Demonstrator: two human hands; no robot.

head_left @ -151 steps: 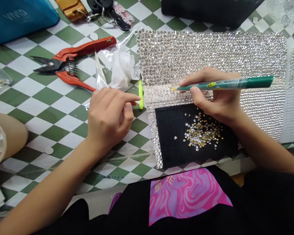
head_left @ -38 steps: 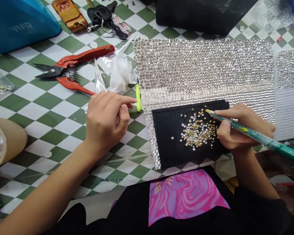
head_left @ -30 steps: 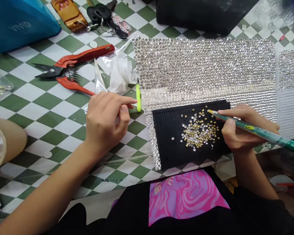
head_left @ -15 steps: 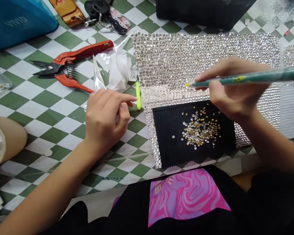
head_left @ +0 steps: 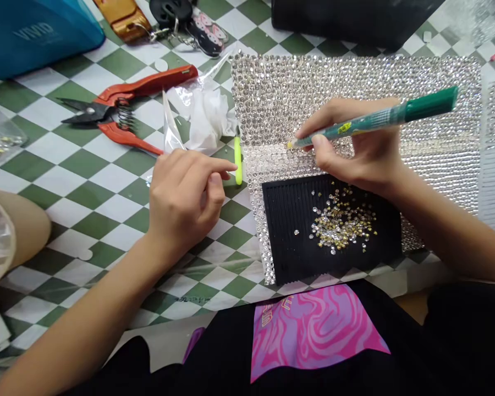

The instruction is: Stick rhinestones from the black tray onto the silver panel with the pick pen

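Note:
My right hand (head_left: 355, 146) grips a green pen (head_left: 367, 122) whose yellowish tip touches or hovers just over a sheet of clear rhinestones (head_left: 280, 93). A black ridged tray (head_left: 286, 220) lies on the sheet's lower part, below my right hand, with a pile of loose gold and clear rhinestones (head_left: 340, 225) on it. My left hand (head_left: 190, 201) rests on the checkered table left of the sheet, fingers curled and the index finger pointing at a yellow-green tool (head_left: 238, 159). Whether anything is inside the left hand's curl is hidden.
Red-handled cutters (head_left: 115, 110) lie open at the upper left beside a crumpled white wrapper (head_left: 208, 121). Keys (head_left: 171, 14) and a blue case (head_left: 37, 38) are behind. A black box (head_left: 346, 22) stands at the back, a beige bin (head_left: 28, 225) at the left edge.
My right hand has moved left with the pen, bringing its tip nearer the sheet's left side. The pen's green back end now shows. The whole view has shifted slightly.

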